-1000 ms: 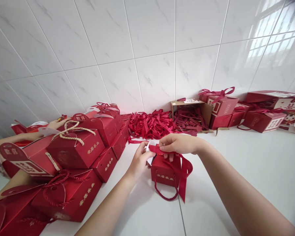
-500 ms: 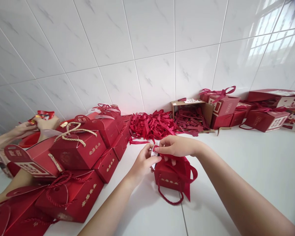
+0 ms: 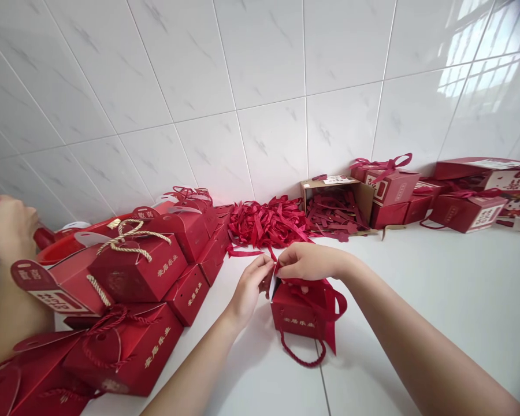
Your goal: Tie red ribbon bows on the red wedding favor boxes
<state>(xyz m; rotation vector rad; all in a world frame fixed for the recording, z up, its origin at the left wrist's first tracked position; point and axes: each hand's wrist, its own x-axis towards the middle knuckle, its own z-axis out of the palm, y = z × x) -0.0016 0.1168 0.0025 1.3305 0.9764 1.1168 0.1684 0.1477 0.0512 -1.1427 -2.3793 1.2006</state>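
A small red gift box [image 3: 292, 312] with gold characters stands on the white table in front of me. A dark red rope handle [image 3: 303, 364] loops from its near side, and red ribbon [image 3: 329, 315] lies across its top and down its right side. At the box's left end, my left hand [image 3: 249, 292] is closed on the raised flap, whose pale inner face shows. My right hand [image 3: 309, 263] is closed over the top, its thumb and finger pinching red ribbon beside that flap. The fingers partly hide the ribbon's end.
Stacked red gift boxes [image 3: 143, 266] fill the left side, some tied with rope. Behind are a heap of red ribbons [image 3: 268, 222], a carton of dark red strips [image 3: 335, 211] and finished boxes [image 3: 394, 185]. Another person's hand [image 3: 8, 228] is at far left.
My fingers have shifted around the flap, the left ones now higher and the right ones closer to its edge. The other person's hands have moved left, away from the red basin.
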